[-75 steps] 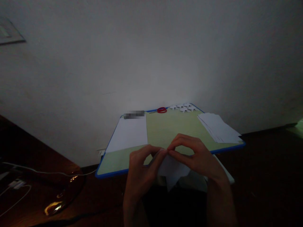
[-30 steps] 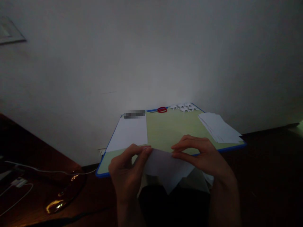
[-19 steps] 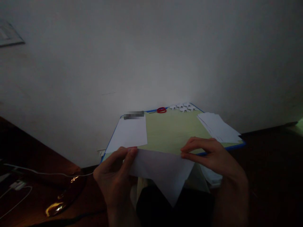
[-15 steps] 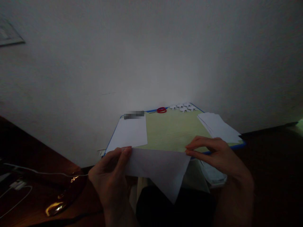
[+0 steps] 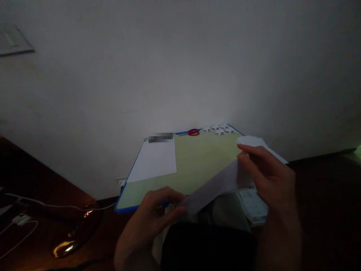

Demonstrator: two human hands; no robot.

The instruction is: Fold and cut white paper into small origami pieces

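A white sheet of paper is stretched at a slant between my two hands, above the near edge of a small green table with a blue rim. My left hand is closed on the paper's lower left end, low in front of the table. My right hand pinches the upper right end, raised over the table's right side.
A white sheet lies on the table's left half, a stack of white papers on the right. Red scissors and several small folded paper pieces sit at the far edge by the wall. Cables lie at left.
The hands pulled apart and unfolded the paper wide. Then my right hand rose to the right and my left hand dropped, tilting the sheet.
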